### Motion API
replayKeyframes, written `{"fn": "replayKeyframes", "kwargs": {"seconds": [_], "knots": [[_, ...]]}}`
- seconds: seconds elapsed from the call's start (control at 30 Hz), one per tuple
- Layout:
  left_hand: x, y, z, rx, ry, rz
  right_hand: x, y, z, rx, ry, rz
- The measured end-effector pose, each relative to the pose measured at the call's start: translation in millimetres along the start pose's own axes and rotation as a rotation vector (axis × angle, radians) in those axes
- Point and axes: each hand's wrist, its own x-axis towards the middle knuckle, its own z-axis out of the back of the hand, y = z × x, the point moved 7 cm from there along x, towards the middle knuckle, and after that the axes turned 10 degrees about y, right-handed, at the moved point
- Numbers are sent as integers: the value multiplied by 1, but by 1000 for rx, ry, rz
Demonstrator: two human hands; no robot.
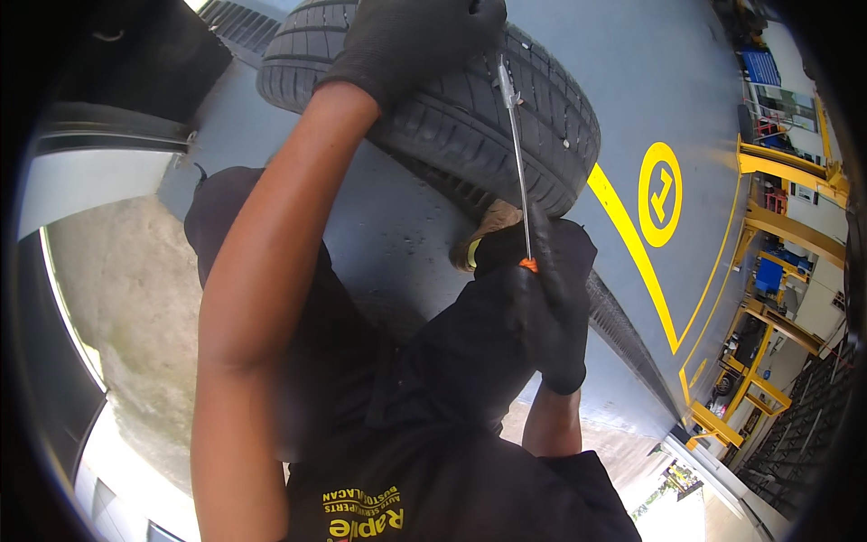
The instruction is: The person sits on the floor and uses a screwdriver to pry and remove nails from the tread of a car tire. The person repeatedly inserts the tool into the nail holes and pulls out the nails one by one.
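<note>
A black car tyre (452, 135) stands in front of my knees, its grooved tread toward me and small pale stones stuck in the grooves. My left hand (420, 45), in a black glove, rests on top of the tread. Its fingers look curled, but the upper edge of the view cuts them off, so what they hold is hidden. My right hand (553, 303), also gloved in black, is closed round the orange handle of a long thin-shafted tool (519, 163) like a screwdriver. The shaft points up, and its wider grey tip appears against the tread.
A floor drain grate (632, 339) runs beneath the tyre across the grey floor (632, 81). Yellow lines and a yellow circle mark (660, 194) lie to the right. Yellow lift frames (786, 167) stand farther right. My brown shoe (495, 226) is close to the tyre.
</note>
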Motion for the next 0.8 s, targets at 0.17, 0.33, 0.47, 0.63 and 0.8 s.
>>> {"fn": "replayKeyframes", "kwargs": {"seconds": [0.17,0.33,0.47,0.63,0.8], "knots": [[1,-1,-2,-14,1,-1,-2,9,1,-134,-45,31],[-1,-4,-2,-36,-32,-41,-6,8,1,-241,-109,163],[-2,-6,-1,-47,14,-50,-9,12,1,-265,-79,151],[-2,-7,-3,-36,5,-118,-10,23,1,-284,-76,175],[-1,-11,-8,-4,22,-158,-13,6,2,-266,-72,120]]}}
